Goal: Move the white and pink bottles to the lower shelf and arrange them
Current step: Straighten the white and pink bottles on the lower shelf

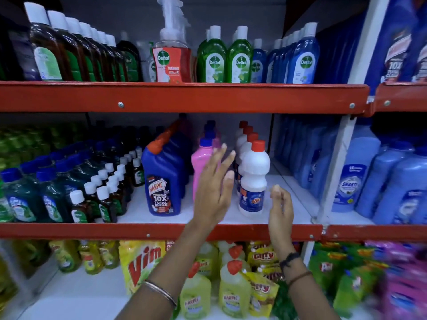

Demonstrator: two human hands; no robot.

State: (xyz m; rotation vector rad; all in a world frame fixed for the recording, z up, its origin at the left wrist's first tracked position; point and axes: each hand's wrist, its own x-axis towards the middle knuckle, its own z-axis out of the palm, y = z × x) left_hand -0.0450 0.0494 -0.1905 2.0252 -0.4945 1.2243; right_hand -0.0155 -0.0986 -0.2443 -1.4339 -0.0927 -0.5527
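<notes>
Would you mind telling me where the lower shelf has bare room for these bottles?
Bare white board lies at the lower shelf's front left, before the small yellow bottles and left of the Vim pouch. Right of it is crowded.

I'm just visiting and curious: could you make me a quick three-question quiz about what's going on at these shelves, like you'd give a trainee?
1. True or false: the left hand is open, reaching in front of the front pink bottle.
2. What colour is the cap of the front white bottle?
A) blue B) red C) green
3. Fill in: the right hand holds ____.

Key:
1. True; whether it touches the bottle cannot be told.
2. B, red; the pink bottle's cap is blue.
3. Nothing; its fingers are loosely curled beside the white bottle, over the middle shelf.
</notes>
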